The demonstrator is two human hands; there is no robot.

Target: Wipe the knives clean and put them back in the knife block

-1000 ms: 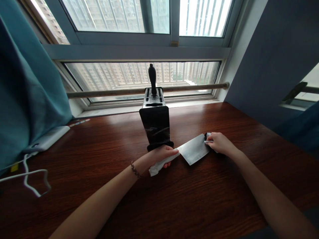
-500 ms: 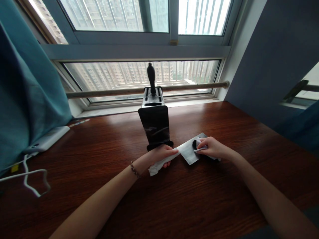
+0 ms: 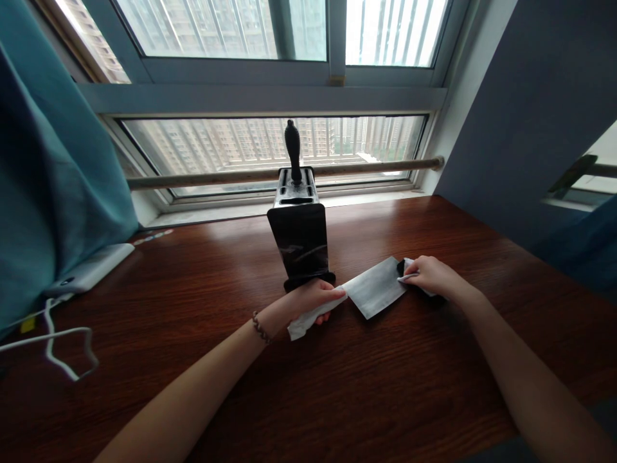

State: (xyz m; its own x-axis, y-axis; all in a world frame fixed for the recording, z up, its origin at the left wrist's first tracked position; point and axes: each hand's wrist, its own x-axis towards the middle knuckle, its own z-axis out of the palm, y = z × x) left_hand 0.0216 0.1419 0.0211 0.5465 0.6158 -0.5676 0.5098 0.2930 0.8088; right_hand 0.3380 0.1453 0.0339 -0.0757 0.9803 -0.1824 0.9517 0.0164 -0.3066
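Note:
My left hand point(image 3: 315, 299) is closed around a white cloth or tissue point(image 3: 303, 323), just in front of the foot of a black stand. From that hand a flat, silvery blade-like sheet point(image 3: 376, 289) extends to the right; its near end is hidden by the hand and the white wrap. My right hand point(image 3: 431, 276) pinches a crumpled white cloth point(image 3: 409, 268) with a black piece beside it, at the sheet's right end. The fingers hide part of that cloth.
The black stand point(image 3: 303, 241) with a slotted metal top and upright black handle point(image 3: 292, 151) is at the middle of the wooden table point(image 3: 231, 399). A white power strip point(image 3: 94, 270) and cable point(image 3: 60, 366) lie left, near a blue curtain point(image 3: 58, 148).
My right hand has moved to the right with the white cloth and black piece, so more of the silvery sheet shows. The left hand has stayed in place.

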